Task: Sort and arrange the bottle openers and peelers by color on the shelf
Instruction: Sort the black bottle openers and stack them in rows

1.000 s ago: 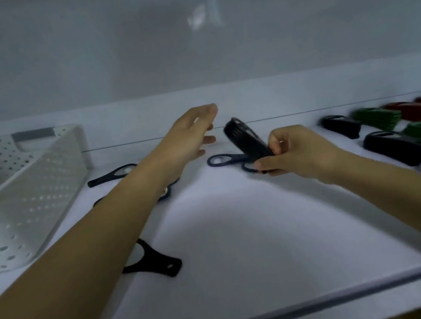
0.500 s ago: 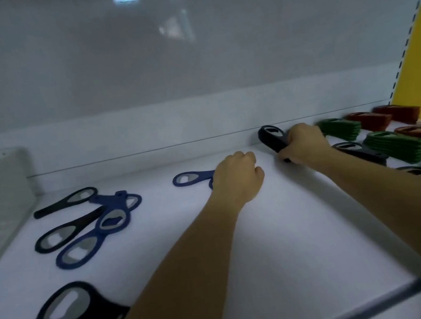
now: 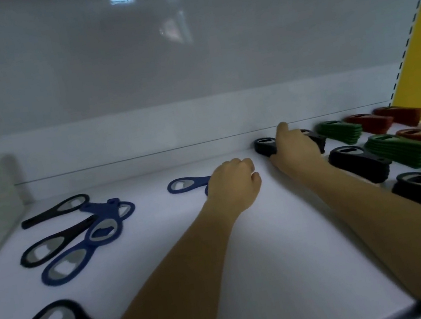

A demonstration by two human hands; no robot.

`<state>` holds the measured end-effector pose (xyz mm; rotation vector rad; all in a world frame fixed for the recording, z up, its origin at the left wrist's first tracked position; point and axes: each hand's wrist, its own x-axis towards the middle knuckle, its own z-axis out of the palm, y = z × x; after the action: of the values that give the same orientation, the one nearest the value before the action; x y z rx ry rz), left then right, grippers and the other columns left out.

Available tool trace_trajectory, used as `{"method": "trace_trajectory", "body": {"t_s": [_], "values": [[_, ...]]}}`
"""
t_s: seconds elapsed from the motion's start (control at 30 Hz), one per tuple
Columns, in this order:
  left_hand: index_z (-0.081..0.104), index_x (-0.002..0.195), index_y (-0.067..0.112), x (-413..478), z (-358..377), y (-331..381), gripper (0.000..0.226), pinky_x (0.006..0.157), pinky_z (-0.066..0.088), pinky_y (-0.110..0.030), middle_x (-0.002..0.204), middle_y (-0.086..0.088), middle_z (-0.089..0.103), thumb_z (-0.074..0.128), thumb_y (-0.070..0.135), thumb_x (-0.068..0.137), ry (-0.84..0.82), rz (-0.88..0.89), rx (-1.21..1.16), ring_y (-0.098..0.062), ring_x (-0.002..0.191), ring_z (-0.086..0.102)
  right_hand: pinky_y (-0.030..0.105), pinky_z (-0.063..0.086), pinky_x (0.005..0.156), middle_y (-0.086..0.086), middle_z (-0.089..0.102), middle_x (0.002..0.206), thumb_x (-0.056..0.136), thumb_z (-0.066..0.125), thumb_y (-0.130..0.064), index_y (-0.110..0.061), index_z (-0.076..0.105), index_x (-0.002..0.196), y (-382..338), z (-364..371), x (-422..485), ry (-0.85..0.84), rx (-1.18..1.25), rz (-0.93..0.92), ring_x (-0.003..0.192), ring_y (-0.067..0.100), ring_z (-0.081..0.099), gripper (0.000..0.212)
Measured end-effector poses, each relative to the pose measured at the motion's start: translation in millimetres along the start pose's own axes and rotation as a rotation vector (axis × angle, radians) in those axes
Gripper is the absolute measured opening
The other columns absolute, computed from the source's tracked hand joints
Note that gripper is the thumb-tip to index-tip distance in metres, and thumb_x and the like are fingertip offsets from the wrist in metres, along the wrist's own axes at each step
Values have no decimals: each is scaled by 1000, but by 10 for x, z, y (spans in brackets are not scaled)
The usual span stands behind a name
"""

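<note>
- Hazard 1: the black stack (image 3: 264,145) is several openers laid loose on one another. If my right hand (image 3: 296,151) releases unevenly, the top pieces could slide and fan toward the green stack (image 3: 339,132) just right of it, muddling the colour rows.
- Hazard 2: the black stack sits close to the back wall (image 3: 142,132) of the shelf (image 3: 280,273). Too hard a push would jam it askew, out of line with the second black stack (image 3: 356,161) in front of it.
- Hazard 3: the blue opener (image 3: 184,185), left of the black stack, runs its handle under my left hand (image 3: 233,183). A careless drag could sweep it into the black row.
- Right hand: fingers curled over the middle of the black stack, gripping it, one finger stretched toward the back wall. The ringed end shows left of my knuckles, the handle end right of them.
- Left hand: just left and in front of the black stack, apart from it, fingers curled, knuckles up. Whether they pinch the blue opener's handle I cannot tell; the hand hides it.
- Unsorted: loose openers (image 3: 98,229), blue and black mixed, well left of the black stack.
</note>
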<state>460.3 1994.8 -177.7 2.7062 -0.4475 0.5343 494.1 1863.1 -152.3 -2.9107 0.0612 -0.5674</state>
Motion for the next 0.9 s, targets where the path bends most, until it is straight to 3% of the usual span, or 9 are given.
{"method": "trace_trajectory", "body": {"t_s": [0.13,0.2,0.3,0.33,0.4,0.47,0.6,0.77,0.9], "values": [[56,121,8,4,-47,5,31,90,43,-34,119,-10,58,44,21,96,-29,-23,-94,-25,110,52,32,35,58,17,60,101,87,55,-19,-1,36,114,70,-38,-68,64,34,1,93,34,57,37],[55,123,8,34,-142,-23,31,92,43,-33,122,-11,58,45,19,96,12,-41,-145,-26,110,53,34,34,62,18,59,101,87,55,-21,0,43,114,70,-82,-99,196,78,-38,98,36,53,37],[55,123,9,102,-365,-124,31,94,42,-33,125,-11,57,41,16,95,78,-116,-143,-26,113,53,37,41,63,20,63,88,80,55,-18,2,60,97,-31,-67,-227,384,178,-375,86,39,57,27],[54,124,9,118,-467,-182,32,95,42,-33,127,-10,56,40,15,96,68,-148,-124,-25,115,51,37,44,68,17,65,92,81,55,-22,-1,63,97,-112,-54,-287,328,248,-469,88,37,58,27],[53,125,10,108,-702,-347,33,97,41,-32,130,-9,55,40,15,96,27,-184,-54,-25,117,50,31,39,87,7,62,114,90,55,-31,-10,61,114,-310,-66,-432,52,391,-563,107,27,52,32],[54,124,10,16,-964,-541,32,99,40,-32,130,-7,55,41,15,95,20,-181,1,-24,118,50,24,32,93,3,56,123,91,54,-36,-17,55,126,-459,-30,-507,-168,455,-638,113,21,47,39],[51,127,11,-333,-1412,-984,32,98,36,-27,133,-7,52,41,16,97,-74,-224,100,-23,120,48,35,37,96,-2,55,119,91,54,-33,-22,63,113,-629,85,-513,-232,340,-739,106,24,47,26],[45,134,13,-766,-1568,-1494,41,99,32,-26,139,-10,46,50,24,95,-355,-466,120,-23,125,46,24,38,83,3,60,101,85,58,-17,-15,67,96,-773,16,-445,-307,382,-693,92,24,53,14],[44,135,11,-1014,-1452,-1618,43,99,34,-27,137,-9,49,50,27,95,-294,-494,15,-24,121,48,29,40,77,2,57,93,86,55,-19,-15,64,89,-1027,105,-521,-215,387,-624,95,28,50,10]]}}
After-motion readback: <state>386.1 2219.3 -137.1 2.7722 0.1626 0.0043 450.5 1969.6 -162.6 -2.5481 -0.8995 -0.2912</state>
